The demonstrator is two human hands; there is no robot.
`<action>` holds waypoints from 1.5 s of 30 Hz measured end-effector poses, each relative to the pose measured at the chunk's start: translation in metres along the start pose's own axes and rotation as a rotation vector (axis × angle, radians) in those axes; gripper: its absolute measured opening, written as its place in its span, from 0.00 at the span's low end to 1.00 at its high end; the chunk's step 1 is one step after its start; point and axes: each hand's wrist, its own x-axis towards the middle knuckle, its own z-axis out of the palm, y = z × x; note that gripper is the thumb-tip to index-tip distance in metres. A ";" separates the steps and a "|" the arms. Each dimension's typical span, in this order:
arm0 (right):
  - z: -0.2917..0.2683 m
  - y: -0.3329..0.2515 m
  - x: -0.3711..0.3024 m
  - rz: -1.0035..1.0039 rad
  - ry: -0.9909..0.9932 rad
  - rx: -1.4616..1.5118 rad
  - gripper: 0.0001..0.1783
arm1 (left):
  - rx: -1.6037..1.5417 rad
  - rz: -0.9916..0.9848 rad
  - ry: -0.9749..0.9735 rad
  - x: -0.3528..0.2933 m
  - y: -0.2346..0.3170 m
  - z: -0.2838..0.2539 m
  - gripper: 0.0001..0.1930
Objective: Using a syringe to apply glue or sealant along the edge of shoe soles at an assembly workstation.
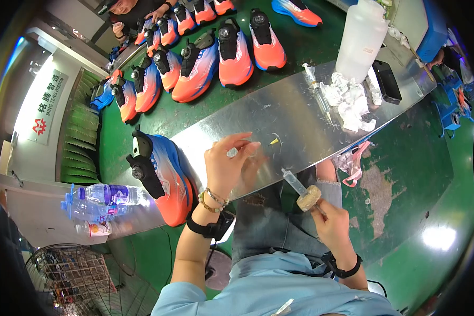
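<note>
Over the metal work surface (216, 126), my left hand (224, 160) has its fingers curled around a small clear plastic piece (231, 152), whose exact kind is partly hidden. My right hand (333, 224), in front of the table edge, grips a clear syringe (294, 181) by its rear end. A tan, rough-looking lump or wrap (309, 198) surrounds the syringe's back part, and the tip points up and left, away from my hand. On the metal between my hands and the back lies a small yellow needle tip (274, 141). An orange-and-blue shoe (168, 181) with a black dial strap stands left of my left hand.
Several similar shoes (195, 71) stand in rows on the green table. At the right are a white plastic bottle (361, 39), crumpled tissues (353, 102), more syringes (318, 95) and a black tray (387, 81). Water bottles (108, 195) lie left; another person (131, 10) sits at the far left.
</note>
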 end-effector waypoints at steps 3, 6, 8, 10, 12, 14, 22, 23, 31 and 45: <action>-0.004 0.008 0.001 -0.027 0.056 0.013 0.09 | 0.308 0.215 -0.071 0.008 -0.022 0.005 0.12; -0.007 0.009 0.004 -0.007 0.070 0.003 0.08 | 0.319 0.215 -0.165 0.015 -0.025 0.014 0.13; -0.007 0.011 0.009 -0.011 0.079 0.007 0.08 | 0.335 0.258 -0.202 0.023 -0.026 0.015 0.15; -0.006 0.011 0.012 -0.035 0.089 0.032 0.08 | 0.326 0.286 -0.224 0.029 -0.028 0.021 0.15; -0.004 0.012 0.011 -0.027 0.077 0.040 0.08 | 0.300 0.327 -0.228 0.031 -0.027 0.027 0.14; -0.003 0.013 0.010 -0.017 0.072 0.044 0.08 | 0.318 0.341 -0.264 0.032 -0.021 0.034 0.13; -0.005 0.012 0.010 -0.040 0.057 0.050 0.10 | 0.314 0.501 -0.365 0.026 -0.008 0.034 0.06; -0.006 0.013 0.009 -0.028 0.056 0.050 0.10 | 0.226 0.425 -0.380 0.019 -0.003 0.028 0.07; -0.007 0.009 0.002 -0.109 0.025 0.220 0.12 | 0.155 0.535 -0.350 -0.005 0.033 -0.010 0.10; -0.017 -0.018 0.010 -0.276 0.006 -0.017 0.10 | 0.409 0.808 -0.209 -0.002 0.042 -0.046 0.10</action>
